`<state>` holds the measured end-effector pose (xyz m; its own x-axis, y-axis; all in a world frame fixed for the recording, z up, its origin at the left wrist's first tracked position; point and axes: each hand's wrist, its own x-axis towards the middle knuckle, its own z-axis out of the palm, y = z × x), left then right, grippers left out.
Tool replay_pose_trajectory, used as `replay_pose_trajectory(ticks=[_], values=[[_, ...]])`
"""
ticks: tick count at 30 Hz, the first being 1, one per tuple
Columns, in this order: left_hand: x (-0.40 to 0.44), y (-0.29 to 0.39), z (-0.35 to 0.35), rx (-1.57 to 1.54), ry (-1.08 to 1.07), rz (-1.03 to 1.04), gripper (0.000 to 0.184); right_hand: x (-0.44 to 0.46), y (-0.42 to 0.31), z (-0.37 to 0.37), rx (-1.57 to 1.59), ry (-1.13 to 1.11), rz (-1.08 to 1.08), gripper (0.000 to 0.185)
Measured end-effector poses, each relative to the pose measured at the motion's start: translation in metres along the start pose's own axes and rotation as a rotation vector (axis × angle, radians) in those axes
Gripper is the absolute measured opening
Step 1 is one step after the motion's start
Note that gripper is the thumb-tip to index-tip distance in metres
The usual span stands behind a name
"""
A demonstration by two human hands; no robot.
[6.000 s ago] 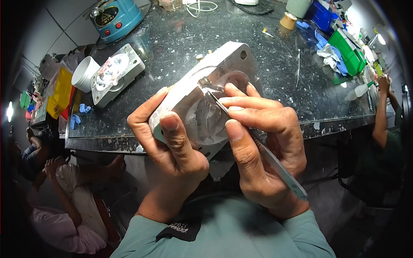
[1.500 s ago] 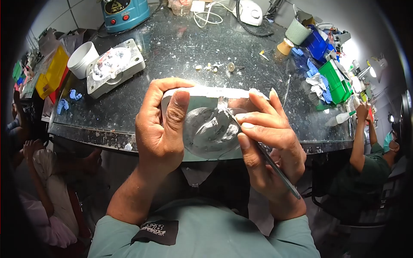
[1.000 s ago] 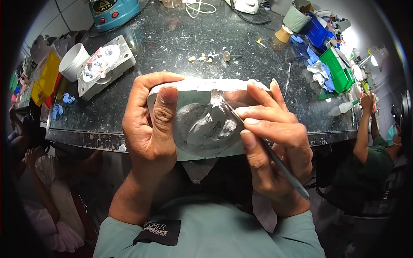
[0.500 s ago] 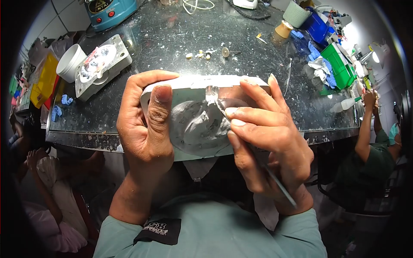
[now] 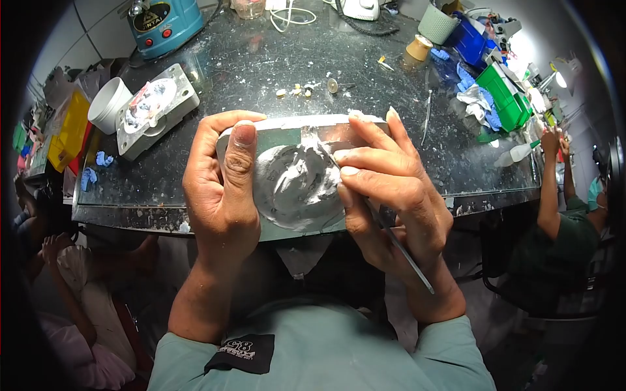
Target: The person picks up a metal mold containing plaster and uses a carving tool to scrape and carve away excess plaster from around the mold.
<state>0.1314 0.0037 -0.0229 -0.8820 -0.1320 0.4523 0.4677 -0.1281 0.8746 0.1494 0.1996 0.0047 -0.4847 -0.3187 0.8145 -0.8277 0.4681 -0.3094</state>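
Observation:
In my left hand [image 5: 225, 182], wrapped round its left side with the thumb on the face, is a metal dental flask half [image 5: 277, 135]. It is tilted up toward me above the table's near edge. Grey-white plaster [image 5: 293, 202] fills its round cavity, with a raised, ridged middle. My right hand [image 5: 398, 182] pinches a thin metal carving tool [image 5: 412, 264] like a pen. The tool's tip is at the upper right of the plaster, near the notch in the flask's rim. Some right fingers rest against the flask's far edge.
Another metal flask half [image 5: 186, 104] leans by a white cup [image 5: 107, 107] at left. Small pieces [image 5: 297, 90] and a disc tool [image 5: 333, 85] lie beyond my hands. A blue machine [image 5: 176, 29] stands at the back, green bin [image 5: 502, 98] at right. Other people sit on both sides.
My right hand and the carving tool have moved slightly left and up across the plaster. The flask is tilted a little differently, and the whole view has shifted slightly.

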Motion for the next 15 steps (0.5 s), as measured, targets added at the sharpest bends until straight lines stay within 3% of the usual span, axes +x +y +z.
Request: replay_pose_trajectory(ticks=[5,8,11,15], values=[[-0.001,0.004,0.000,-0.027,-0.015,-0.032,0.028,-0.001,-0.006,-0.001,-0.047,-0.066,0.033,0.024],[0.000,0.003,-0.001,-0.027,-0.028,-0.026,0.028,-0.004,0.002,-0.005,-0.173,-0.137,-0.084,0.024],[-0.001,0.003,0.000,-0.022,-0.022,-0.019,0.028,-0.011,0.008,0.002,-0.048,0.044,-0.052,0.025],[-0.001,0.004,0.001,-0.044,-0.012,-0.041,0.028,-0.013,0.003,0.003,0.013,-0.005,-0.020,0.024]])
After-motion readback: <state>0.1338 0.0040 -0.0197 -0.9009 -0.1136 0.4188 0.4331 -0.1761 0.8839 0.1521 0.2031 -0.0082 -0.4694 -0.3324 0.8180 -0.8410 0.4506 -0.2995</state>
